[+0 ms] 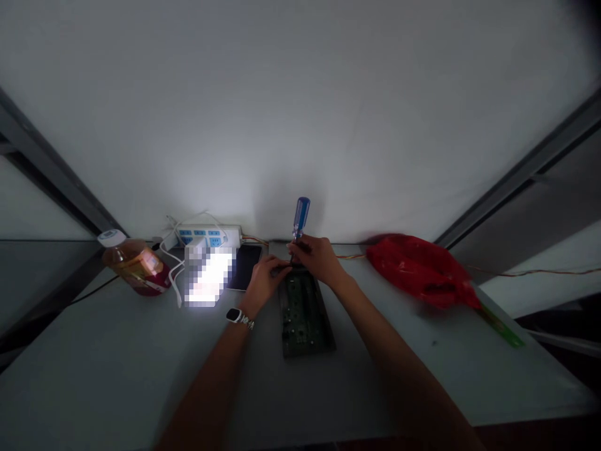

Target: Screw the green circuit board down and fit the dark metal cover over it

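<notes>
A dark green circuit board (300,319) lies in a shallow dark frame on the table, its long side pointing away from me. My right hand (319,255) pinches the shaft of a screwdriver with a clear blue handle (301,216). The screwdriver stands nearly upright over the far end of the board, and its tip is hidden by my fingers. Close beside it, my left hand (265,280) is at the board's far left corner, fingers pressed together near the shaft. Something small and dark shows between them, too unclear to name. A watch (233,315) is on my left wrist.
Left of the board lie a dark phone (245,266), a bright pixelated patch, a white power strip (209,237) with white cables, and a bottle of amber drink (138,266). To the right is a red plastic bag (417,269) with a green strip (500,326). A wall stands behind.
</notes>
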Demonstrator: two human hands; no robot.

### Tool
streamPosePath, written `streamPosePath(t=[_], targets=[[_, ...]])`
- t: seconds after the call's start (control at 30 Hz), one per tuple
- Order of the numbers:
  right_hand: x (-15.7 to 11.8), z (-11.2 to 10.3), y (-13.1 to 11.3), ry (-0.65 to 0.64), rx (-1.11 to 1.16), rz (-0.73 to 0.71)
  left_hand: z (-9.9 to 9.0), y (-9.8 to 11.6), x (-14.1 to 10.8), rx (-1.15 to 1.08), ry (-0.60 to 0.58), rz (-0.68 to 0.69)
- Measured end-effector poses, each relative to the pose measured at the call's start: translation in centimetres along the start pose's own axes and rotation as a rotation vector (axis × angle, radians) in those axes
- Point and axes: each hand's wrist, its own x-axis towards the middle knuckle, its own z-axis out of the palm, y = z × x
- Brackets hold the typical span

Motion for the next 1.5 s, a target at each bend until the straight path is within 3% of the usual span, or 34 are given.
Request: streamPosePath(t=[0.53, 0.77, 0.97, 1.2, 1.3, 1.5], targets=[[-0.1, 0.2, 0.0, 0.019, -0.075, 0.014, -0.2, 0.1, 0.0, 0.013, -0.026, -0.01], [0.0, 0.6, 0.4, 0.11, -0.135, 0.022, -0.4, 0.9, 0.6, 0.007, 0.014, -0.045], [0.1, 0.9, 0.5, 0.168, -0.161, 0.02, -1.3, 1.8, 2.3, 0.008, -0.1, -0.036], [-0.1, 1.2, 0.0, 0.203, -0.154, 0.036, -0.5, 1.6, 1.9, -0.032, -0.025, -0.102], [-0.1, 0.8, -0.2, 0.152, -0.099, 0.049, 0.1, 1.0, 1.4, -0.086, -0.005, -0.113], [0.0, -0.9, -0.5, -0.07, 0.111, 0.028, 0.5, 0.2, 0.8, -0.085, 0.034, -0.06]])
